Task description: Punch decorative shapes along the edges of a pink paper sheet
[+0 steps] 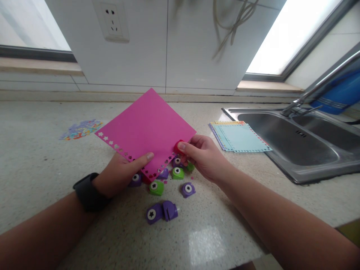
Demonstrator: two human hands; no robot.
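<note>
A pink paper sheet (147, 125) is held tilted above the counter, with small shapes punched along its two lower edges. My left hand (123, 172) grips its lower edge, thumb on top. A black watch sits on that wrist. My right hand (202, 155) pinches a small red paper punch (178, 145) onto the sheet's right lower edge. Under the sheet lie several small purple and green punches, such as a green one (156, 187) and a purple pair (161, 212).
A stack of pastel punched sheets (239, 137) lies beside a steel sink (298, 146) with a tap at right. A pile of coloured paper bits (81, 129) sits at left. The speckled counter (36, 168) meets a tiled wall with a socket (112, 20).
</note>
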